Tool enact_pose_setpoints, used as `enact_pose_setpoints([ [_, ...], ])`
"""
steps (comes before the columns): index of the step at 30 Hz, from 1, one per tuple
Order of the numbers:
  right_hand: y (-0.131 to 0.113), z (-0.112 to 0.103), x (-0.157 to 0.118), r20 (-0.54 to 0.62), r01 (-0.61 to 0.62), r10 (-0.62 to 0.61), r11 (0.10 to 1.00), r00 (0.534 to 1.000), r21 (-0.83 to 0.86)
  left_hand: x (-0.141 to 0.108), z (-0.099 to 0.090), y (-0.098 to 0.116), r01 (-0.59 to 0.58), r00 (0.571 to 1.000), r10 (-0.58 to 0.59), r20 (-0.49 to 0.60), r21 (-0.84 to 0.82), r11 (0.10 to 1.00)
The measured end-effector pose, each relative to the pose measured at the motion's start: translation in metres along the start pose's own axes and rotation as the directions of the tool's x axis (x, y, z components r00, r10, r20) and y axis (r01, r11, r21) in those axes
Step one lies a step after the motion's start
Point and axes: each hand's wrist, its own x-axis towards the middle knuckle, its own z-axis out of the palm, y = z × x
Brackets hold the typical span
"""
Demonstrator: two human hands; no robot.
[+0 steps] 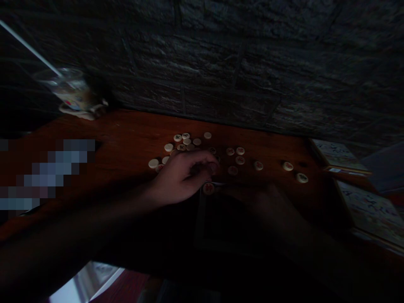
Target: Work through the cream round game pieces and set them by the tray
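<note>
Biggest first: on my feed a brick wall (pixel 202 63) backs the whole scene, very dim. Below it, a wooden table (pixel 132 130) carries everything I need to log. Dark, faint-edged shape (pixel 236 227) between the forearms; I can't tell what it is. Two flat patterned boxes at right, far box (pixel 337 153) and near box (pixel 372 206); whether anything is inside, I can't see. Cup (pixel 71 90) with straw at far left, off to the side.

My left hand (pixel 181 176) is over the near side of the pieces, fingers curled in, gap narrow; can't tell if a piece is pinched. My right hand (pixel 274 202) is in shadow near the dark shape; grip unreadable.

Smallest: round pieces. Main cluster (pixel 187 142) lies beyond and left of the left hand, some showing characters, some blank side up. A looser red-marked group (pixel 240 160) sits right of it, then two stragglers (pixel 287 166) toward the boxes. One red-marked piece (pixel 208 188) is just below the left fingertips.

Progress, my call: midway through handling. Red pieces look partly separated at right; the cluster is mixed and mostly unsorted.
</note>
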Motion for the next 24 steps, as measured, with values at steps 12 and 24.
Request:
enact_pose_setpoints([
  [12,-0.0001,0.0016,0.0008,-0.016,-0.005,0.004,0.999,1.0,-0.035,-0.0004,0.0008,-0.0001,0.005,1.0,-0.005,-0.005,-0.003,1.0],
  [24,0.002,-0.0019,-0.0025,-0.128,-0.034,0.054,0.987,0.99,0.157,0.0013,-0.0022,-0.0021,0.034,0.999,-0.036,-0.037,-0.057,0.998],
])
